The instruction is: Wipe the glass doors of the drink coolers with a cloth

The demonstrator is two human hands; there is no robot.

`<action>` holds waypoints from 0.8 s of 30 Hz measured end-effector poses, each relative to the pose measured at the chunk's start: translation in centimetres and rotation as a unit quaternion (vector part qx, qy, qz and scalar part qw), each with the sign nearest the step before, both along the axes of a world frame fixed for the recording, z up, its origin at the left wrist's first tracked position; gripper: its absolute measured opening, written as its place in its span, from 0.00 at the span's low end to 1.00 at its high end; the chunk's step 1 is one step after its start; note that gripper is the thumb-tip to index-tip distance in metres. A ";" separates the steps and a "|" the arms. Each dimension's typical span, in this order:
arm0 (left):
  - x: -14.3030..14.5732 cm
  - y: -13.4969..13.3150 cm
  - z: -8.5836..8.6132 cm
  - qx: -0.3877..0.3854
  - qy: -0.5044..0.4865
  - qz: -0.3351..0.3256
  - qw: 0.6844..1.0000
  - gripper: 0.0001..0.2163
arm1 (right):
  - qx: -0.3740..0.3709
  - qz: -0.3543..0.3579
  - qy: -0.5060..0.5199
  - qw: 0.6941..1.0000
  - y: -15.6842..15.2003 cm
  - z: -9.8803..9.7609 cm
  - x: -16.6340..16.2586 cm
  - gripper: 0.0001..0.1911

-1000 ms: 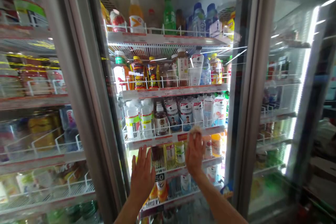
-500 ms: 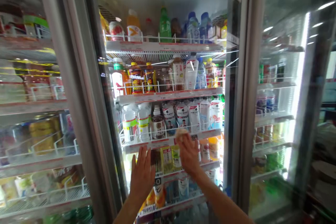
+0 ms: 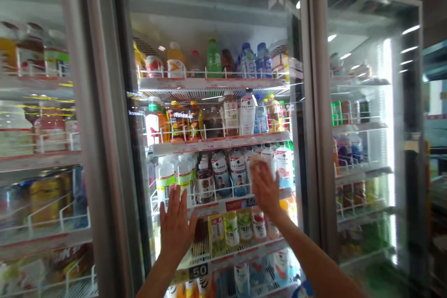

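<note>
Loosening the half-bent right hand risked dropping its beige, rounded, cloth-like pad; the left hand was spread, empty.

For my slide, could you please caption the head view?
Left hand open, right hand with a pale item, before a cooler of bottles.

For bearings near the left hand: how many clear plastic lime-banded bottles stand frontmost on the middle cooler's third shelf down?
2: left clear bottle and right clear bottle, side by side, partly behind the bare left hand. More may be hidden.
</note>
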State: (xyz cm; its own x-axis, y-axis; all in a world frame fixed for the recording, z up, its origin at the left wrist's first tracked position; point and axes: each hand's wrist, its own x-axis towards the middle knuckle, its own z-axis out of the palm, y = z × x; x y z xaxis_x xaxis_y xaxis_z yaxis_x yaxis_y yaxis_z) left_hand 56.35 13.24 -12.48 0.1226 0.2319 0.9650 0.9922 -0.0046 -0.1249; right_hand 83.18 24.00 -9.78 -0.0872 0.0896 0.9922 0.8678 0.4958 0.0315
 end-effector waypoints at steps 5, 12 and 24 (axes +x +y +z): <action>-1.6 -0.2 0.6 -0.011 -0.018 0.036 0.999 0.28 | 0.008 -0.061 0.216 0.974 1.4 2.4 0.1 0.27; -3.6 -0.7 3.2 0.010 -0.001 0.050 0.999 0.29 | 0.042 0.028 -0.062 0.997 -0.6 1.1 -4.4 0.28; -5.9 -0.2 5.3 0.033 -0.004 0.021 0.999 0.28 | 0.058 0.027 0.014 0.998 -1.8 8.8 -9.4 0.28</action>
State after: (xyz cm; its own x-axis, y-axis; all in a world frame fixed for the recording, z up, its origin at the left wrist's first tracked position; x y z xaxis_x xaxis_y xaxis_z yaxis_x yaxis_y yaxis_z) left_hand 50.42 13.02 -7.16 0.1062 0.1723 0.9793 0.9923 0.0454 -0.1155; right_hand 73.83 22.21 -0.97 -0.0607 -0.0296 0.9977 0.8418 0.5357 0.0671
